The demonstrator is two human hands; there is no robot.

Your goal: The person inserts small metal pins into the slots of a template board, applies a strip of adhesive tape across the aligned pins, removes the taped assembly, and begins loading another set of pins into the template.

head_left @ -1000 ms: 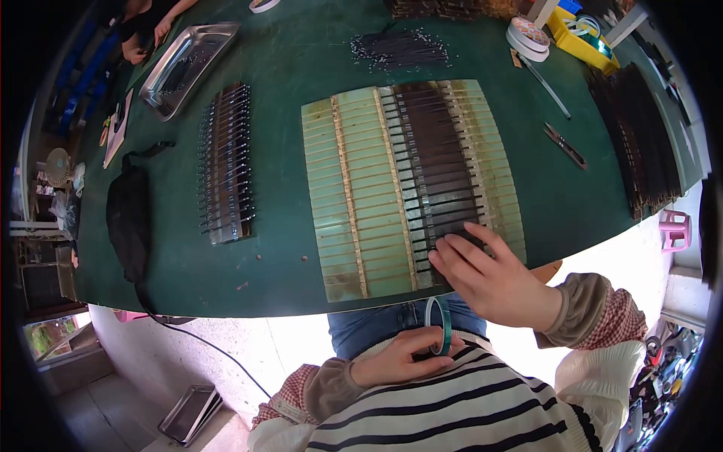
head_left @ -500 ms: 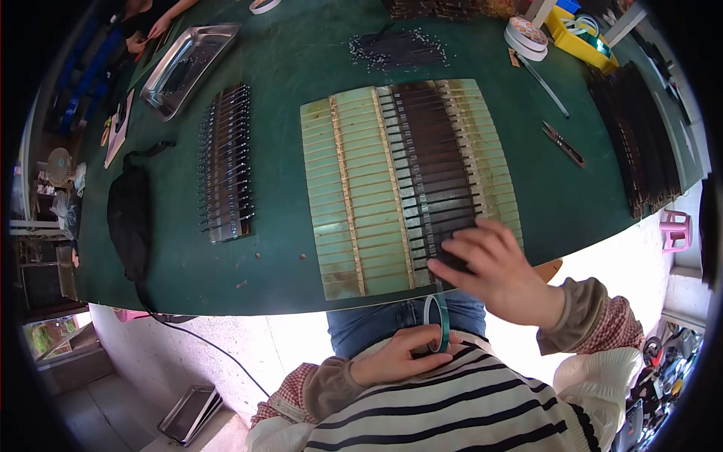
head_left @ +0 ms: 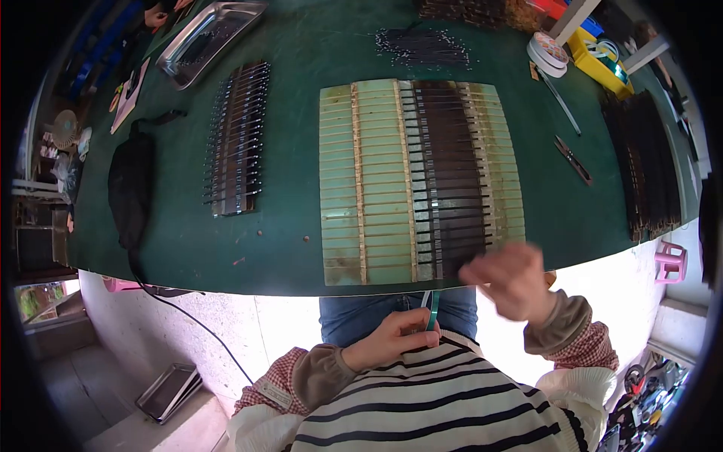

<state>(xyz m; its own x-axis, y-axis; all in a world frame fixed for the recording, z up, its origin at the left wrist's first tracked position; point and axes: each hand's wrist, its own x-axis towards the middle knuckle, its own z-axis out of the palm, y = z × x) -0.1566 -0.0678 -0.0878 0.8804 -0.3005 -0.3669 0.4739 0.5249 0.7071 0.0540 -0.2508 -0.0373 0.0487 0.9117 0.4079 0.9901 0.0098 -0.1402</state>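
My left hand [head_left: 392, 339] is below the table's front edge, its fingers closed round a roll of green tape [head_left: 434, 310] seen nearly edge-on. A grooved pale green board [head_left: 376, 173] lies on the table in front of me. Dark strips [head_left: 452, 151] lie side by side in its grooves, with a band of shiny tape running across their left part. My right hand [head_left: 512, 282] hovers at the board's lower right corner, smeared by motion; whether its fingers hold anything cannot be made out.
To the left lie a bundle of dark strips [head_left: 239, 143], a black pouch [head_left: 132, 184] and a metal tray [head_left: 207, 38]. Loose dark pieces [head_left: 425, 47] lie behind the board. Snips [head_left: 574, 160], a pen [head_left: 559, 102], tape rolls [head_left: 547, 54] and a yellow bin [head_left: 599, 64] are at right.
My right hand has moved off the dark strips, down and right to the board's corner. My left hand with the tape has shifted slightly left and up. The whole view has shifted slightly.
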